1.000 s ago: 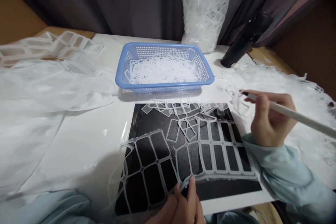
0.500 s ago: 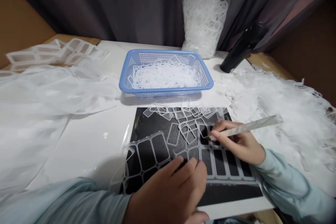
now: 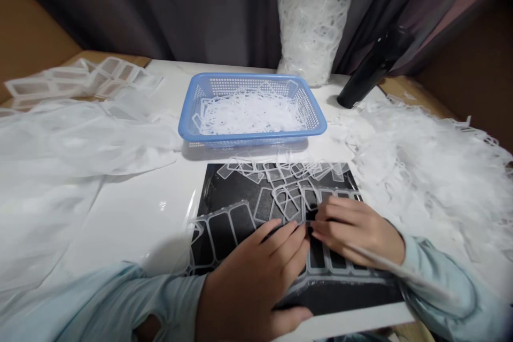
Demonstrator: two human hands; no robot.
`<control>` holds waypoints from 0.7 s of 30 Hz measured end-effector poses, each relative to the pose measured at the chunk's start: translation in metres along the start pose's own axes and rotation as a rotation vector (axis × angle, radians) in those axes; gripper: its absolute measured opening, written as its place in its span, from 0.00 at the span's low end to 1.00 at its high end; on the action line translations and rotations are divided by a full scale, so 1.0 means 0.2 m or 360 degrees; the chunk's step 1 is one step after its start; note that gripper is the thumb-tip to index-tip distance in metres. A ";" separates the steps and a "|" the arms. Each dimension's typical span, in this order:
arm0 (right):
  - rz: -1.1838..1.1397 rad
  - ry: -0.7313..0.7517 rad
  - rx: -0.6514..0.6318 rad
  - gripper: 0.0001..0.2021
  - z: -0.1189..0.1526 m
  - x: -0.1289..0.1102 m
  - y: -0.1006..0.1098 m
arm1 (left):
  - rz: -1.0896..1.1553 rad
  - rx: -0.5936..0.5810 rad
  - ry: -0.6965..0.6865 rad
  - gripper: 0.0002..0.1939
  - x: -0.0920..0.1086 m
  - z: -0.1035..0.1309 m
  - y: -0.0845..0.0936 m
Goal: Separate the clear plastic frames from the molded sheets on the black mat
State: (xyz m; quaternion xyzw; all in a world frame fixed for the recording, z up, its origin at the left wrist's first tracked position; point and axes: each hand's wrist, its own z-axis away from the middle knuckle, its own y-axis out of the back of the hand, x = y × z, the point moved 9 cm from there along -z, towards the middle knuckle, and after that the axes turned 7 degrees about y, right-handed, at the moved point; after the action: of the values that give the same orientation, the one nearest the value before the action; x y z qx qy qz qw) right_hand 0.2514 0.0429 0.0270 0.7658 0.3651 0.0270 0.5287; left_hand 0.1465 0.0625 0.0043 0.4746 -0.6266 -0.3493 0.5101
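A translucent sheet of joined rectangular frames (image 3: 222, 235) lies on a black mat (image 3: 230, 191). My left hand (image 3: 256, 278) rests on the sheet with its fingers spread, holding nothing. Beside its fingertips, my right hand (image 3: 355, 228) is closed round a thin whitish tool (image 3: 401, 270), whose shaft points back over the wrist toward the lower right. The right fingertips touch the sheet near its middle and hide the tool's tip. Loose rectangular rings (image 3: 286, 200) are scattered on the mat just beyond both hands.
Behind the mat stands a blue basket (image 3: 252, 139) of white rings. A clear bag (image 3: 315, 26) of rings and a black cylindrical object (image 3: 366, 72) are at the back. Sheets (image 3: 80, 133) cover the left side, and a white heap (image 3: 444, 171) lies on the right.
My right hand has moved down and left to my left fingertips, and the tool's shaft has swung down to the lower right. My left fingers have straightened and spread.
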 end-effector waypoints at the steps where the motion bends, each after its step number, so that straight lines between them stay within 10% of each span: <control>1: 0.0143 0.0076 -0.0036 0.03 0.00 -0.03 -0.01 | 0.0019 0.0017 -0.0004 0.32 0.00 0.00 0.00; 12: 0.0627 0.0002 0.0053 0.05 0.03 0.00 0.06 | -0.0017 -0.0014 -0.0048 0.36 0.00 -0.01 -0.01; 21: 0.0446 -0.0716 0.1553 0.08 0.29 0.20 0.46 | -0.0107 -0.0063 -0.0051 0.35 0.00 -0.01 -0.01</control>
State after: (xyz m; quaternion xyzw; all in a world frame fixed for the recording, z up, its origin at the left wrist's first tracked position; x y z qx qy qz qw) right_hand 0.3550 0.0041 0.0643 0.9501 0.1079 -0.2393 0.1687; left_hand 0.1495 0.0613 0.0022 0.4795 -0.6112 -0.3861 0.4973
